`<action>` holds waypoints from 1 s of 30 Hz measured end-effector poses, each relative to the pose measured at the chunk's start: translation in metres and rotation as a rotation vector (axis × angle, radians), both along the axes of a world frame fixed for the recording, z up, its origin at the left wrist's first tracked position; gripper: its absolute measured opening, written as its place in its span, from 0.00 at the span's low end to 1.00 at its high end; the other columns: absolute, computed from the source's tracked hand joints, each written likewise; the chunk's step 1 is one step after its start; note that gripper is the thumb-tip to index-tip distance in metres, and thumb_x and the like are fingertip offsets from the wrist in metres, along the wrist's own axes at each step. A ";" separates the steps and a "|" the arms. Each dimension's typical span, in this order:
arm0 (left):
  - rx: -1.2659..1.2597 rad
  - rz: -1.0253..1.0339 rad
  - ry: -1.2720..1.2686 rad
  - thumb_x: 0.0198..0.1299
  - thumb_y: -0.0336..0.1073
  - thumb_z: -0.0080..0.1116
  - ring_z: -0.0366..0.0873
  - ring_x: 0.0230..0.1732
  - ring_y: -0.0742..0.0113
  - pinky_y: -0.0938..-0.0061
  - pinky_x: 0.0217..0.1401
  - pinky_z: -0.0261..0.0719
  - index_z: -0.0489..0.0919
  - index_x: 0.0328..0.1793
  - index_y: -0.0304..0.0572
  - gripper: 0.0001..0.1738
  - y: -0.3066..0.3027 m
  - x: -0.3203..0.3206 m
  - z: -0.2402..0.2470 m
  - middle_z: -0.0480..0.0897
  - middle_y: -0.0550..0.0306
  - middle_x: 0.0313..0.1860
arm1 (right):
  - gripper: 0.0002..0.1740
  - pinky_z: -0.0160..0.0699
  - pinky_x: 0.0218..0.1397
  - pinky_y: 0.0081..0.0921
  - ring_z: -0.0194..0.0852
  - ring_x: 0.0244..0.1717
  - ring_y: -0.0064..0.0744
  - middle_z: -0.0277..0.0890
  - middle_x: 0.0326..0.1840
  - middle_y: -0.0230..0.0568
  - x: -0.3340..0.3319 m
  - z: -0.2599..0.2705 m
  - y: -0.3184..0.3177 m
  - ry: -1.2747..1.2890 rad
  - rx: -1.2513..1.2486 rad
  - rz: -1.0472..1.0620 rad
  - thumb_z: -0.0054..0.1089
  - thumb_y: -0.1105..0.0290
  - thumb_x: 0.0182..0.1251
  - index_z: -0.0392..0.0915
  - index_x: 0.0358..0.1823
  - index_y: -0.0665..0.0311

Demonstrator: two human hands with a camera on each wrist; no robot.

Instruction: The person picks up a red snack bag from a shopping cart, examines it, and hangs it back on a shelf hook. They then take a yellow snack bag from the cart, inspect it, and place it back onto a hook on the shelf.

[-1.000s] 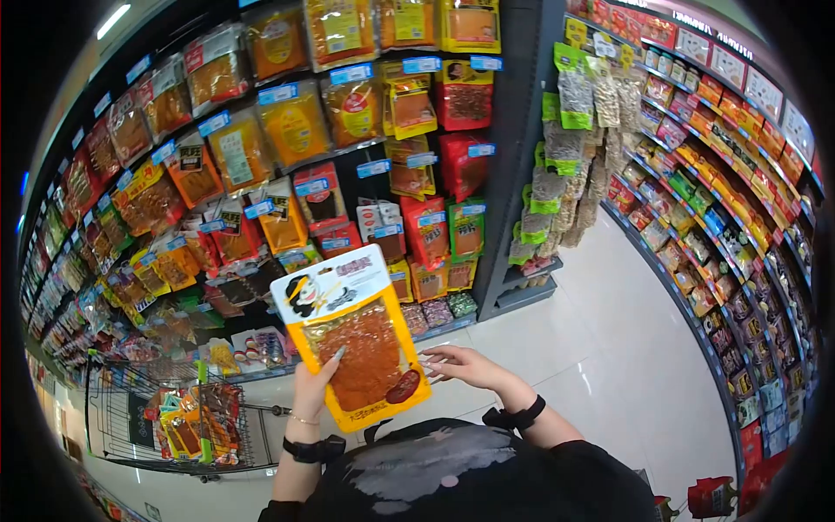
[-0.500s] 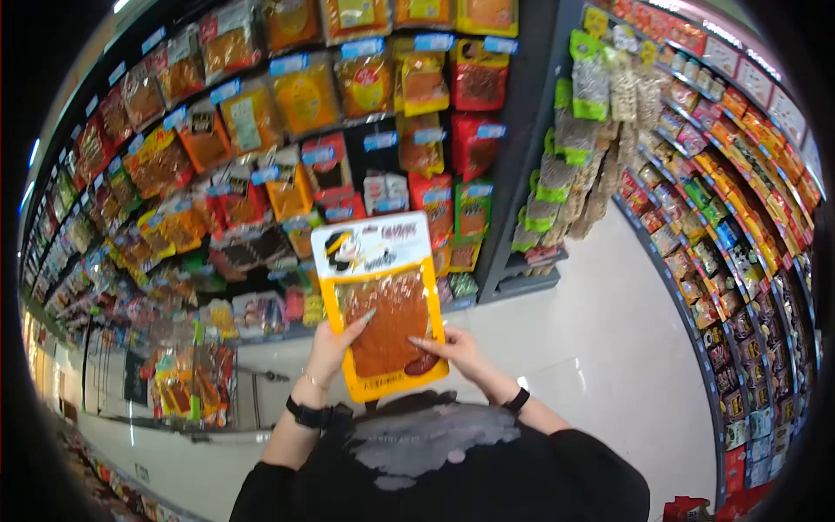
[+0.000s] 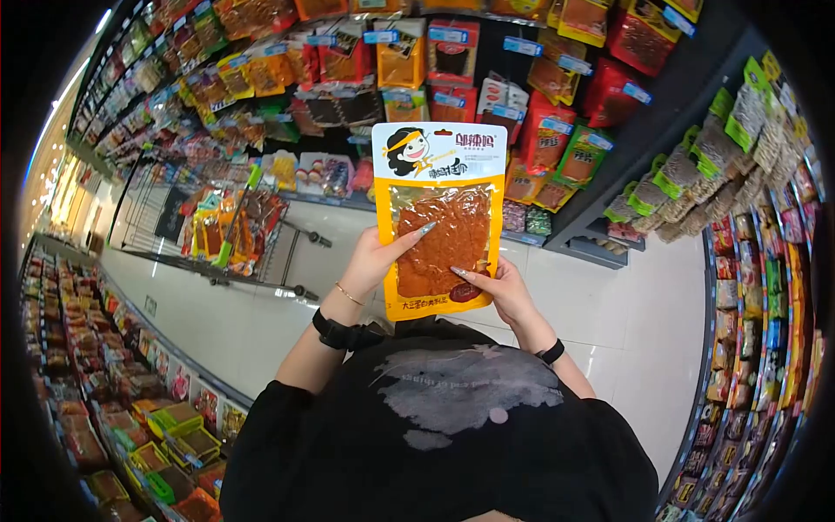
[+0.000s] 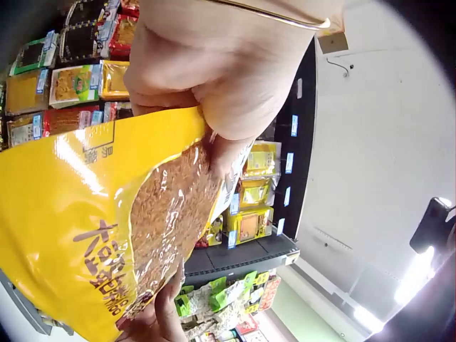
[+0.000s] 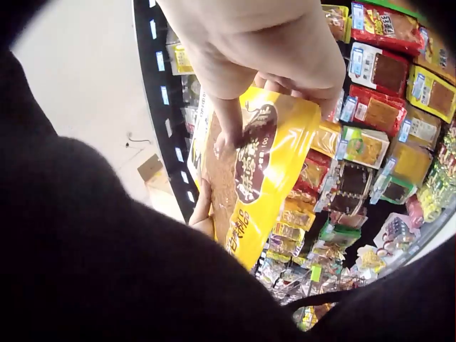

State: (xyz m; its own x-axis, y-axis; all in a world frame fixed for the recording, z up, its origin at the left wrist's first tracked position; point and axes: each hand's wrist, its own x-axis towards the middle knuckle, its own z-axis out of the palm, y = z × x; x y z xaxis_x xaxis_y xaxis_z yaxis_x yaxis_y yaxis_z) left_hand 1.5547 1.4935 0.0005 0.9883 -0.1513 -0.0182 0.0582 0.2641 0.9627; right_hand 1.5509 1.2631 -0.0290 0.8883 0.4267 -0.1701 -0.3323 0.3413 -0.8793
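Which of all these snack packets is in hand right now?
The yellow packet with the white top and the black-haired cartoon face. It alone is gripped, by the left hand and right hand, both thumbs on its front.

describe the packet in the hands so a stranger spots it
Look above the black shirt, where the left hand and right hand grip a yellow packet. Its window shows orange-brown contents. Unlike the hanging packets behind, it is held, and its white top bears a cartoon head.
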 end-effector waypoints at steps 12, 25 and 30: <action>-0.070 0.162 0.205 0.63 0.28 0.53 0.77 0.48 0.69 0.72 0.51 0.78 0.71 0.57 0.31 0.17 0.009 -0.016 -0.003 0.78 0.54 0.51 | 0.08 0.77 0.39 0.17 0.74 0.33 0.18 0.76 0.33 0.30 0.018 -0.026 0.012 0.084 -0.066 0.099 0.64 0.80 0.55 0.74 0.35 0.65; 0.029 0.134 0.210 0.65 0.35 0.52 0.80 0.49 0.67 0.73 0.52 0.77 0.67 0.63 0.34 0.22 0.099 -0.036 -0.008 0.78 0.51 0.54 | 0.08 0.77 0.39 0.17 0.74 0.33 0.18 0.76 0.33 0.30 0.020 -0.005 0.051 -0.054 -0.134 -0.026 0.64 0.79 0.56 0.75 0.36 0.65; 0.012 0.165 0.233 0.65 0.37 0.52 0.81 0.47 0.64 0.73 0.51 0.78 0.68 0.63 0.34 0.22 0.154 -0.063 -0.022 0.78 0.51 0.54 | 0.10 0.77 0.40 0.18 0.77 0.36 0.21 0.79 0.37 0.35 0.019 0.000 0.102 -0.071 -0.137 0.002 0.63 0.78 0.57 0.76 0.41 0.66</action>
State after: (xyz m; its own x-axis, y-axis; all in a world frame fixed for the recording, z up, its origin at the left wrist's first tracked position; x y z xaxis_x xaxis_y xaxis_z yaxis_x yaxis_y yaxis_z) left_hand 1.4916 1.6471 -0.0219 0.9686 0.0126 -0.2481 0.2350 0.2772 0.9316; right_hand 1.5695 1.3655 -0.0287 0.8991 0.4059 -0.1638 -0.2685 0.2160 -0.9387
